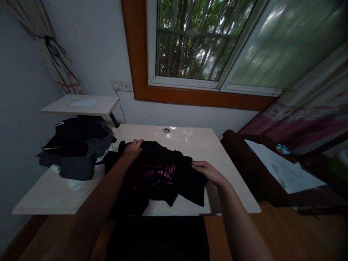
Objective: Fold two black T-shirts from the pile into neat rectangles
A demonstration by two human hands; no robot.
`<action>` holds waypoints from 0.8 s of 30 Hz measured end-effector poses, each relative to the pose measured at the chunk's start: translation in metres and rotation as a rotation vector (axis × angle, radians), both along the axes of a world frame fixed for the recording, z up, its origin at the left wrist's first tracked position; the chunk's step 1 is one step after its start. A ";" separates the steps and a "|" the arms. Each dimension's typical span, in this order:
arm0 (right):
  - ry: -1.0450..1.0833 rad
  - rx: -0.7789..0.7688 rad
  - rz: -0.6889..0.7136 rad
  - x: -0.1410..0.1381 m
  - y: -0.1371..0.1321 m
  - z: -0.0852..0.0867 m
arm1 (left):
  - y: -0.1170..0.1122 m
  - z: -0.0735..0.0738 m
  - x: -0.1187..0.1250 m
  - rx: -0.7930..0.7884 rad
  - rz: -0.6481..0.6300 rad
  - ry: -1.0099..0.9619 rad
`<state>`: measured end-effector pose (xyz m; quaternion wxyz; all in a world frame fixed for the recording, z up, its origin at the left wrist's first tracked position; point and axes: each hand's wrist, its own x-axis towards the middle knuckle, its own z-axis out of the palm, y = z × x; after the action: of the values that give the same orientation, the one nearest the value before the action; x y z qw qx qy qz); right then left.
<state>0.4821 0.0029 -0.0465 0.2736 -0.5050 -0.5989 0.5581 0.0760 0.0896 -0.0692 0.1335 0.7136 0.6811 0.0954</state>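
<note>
A black T-shirt [160, 159] with pink lettering lies rumpled across the front middle of the table, part of it hanging over the near edge. At its upper left, my left hand [133, 148] is closed on the cloth, fingers curled over the fabric. My right hand [208, 171] pinches the shirt's right edge between thumb and fingers. Some of the left side of the shirt is hidden behind my left forearm.
A heap of dark and grey clothes [77, 148] sits on the table's left, under a small raised shelf [57, 104]. The pale tabletop [190, 136] has a round cable hole. To the right stands dark brown furniture [236, 156] bearing a white sheet [285, 170].
</note>
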 end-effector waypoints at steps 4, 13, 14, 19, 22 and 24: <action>0.196 0.083 -0.423 0.025 0.012 0.001 | 0.013 0.002 -0.007 -0.029 0.016 -0.025; 0.321 0.451 -1.079 0.054 0.075 0.007 | 0.022 0.007 -0.017 0.067 0.166 -0.295; 0.285 0.490 -1.086 0.053 0.083 0.009 | 0.026 0.010 -0.018 0.113 0.203 -0.383; 0.114 0.721 -0.844 0.034 0.116 0.023 | 0.047 0.024 -0.024 0.409 0.350 -0.704; 0.034 0.777 -0.603 0.012 0.113 0.029 | 0.044 0.021 -0.024 0.414 0.264 -0.679; -0.062 0.799 -0.465 -0.005 0.101 0.027 | 0.031 0.013 -0.022 0.384 0.141 -0.617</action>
<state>0.4767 0.1036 -0.0193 0.5465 -0.4974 -0.6457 0.1922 0.0540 0.1207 -0.0563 0.1893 0.6144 0.6261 0.4411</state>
